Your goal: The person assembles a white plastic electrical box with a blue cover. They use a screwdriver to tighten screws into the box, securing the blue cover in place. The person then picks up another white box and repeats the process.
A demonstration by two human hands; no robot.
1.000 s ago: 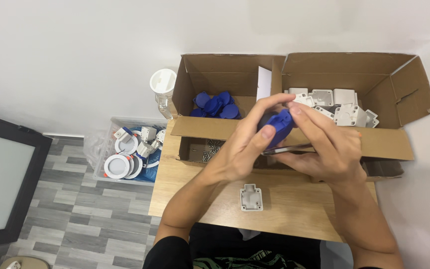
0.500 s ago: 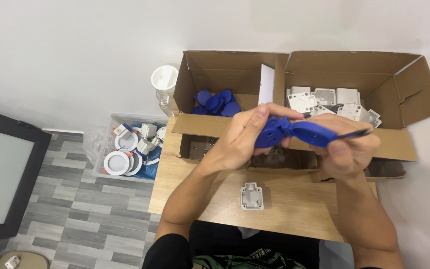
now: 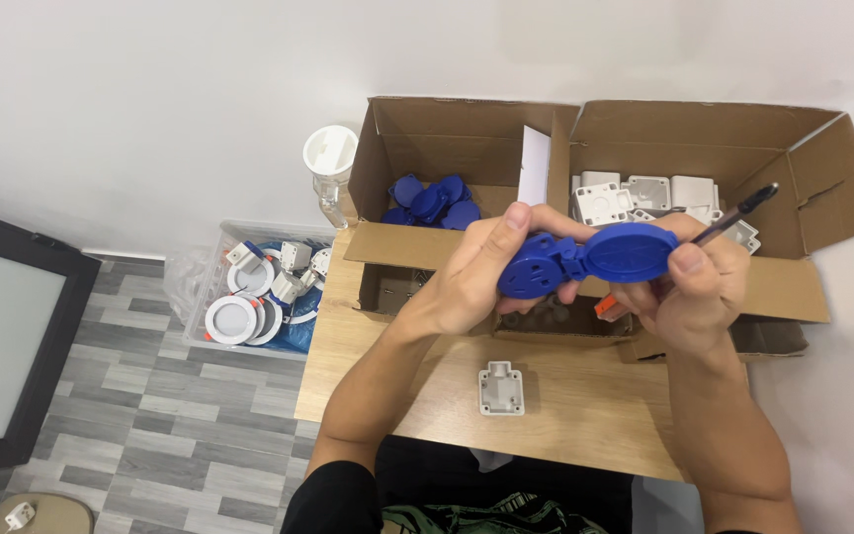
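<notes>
One white housing [image 3: 501,389] lying on the wooden table [image 3: 585,415], nearest the body. Above it, one blue hinged cover [image 3: 585,260], flipped open, gripped by left hand [image 3: 476,277] and right hand [image 3: 689,292]; one screwdriver [image 3: 738,214] also clasped in the right. Beyond the cover, two cardboard boxes [image 3: 447,129]; past the table's left edge, one clear bin [image 3: 269,292].

Left hand [image 3: 467,282] and right hand [image 3: 694,292] holding blue hinged socket cover [image 3: 585,259], cardboard box [image 3: 467,148] behind
</notes>
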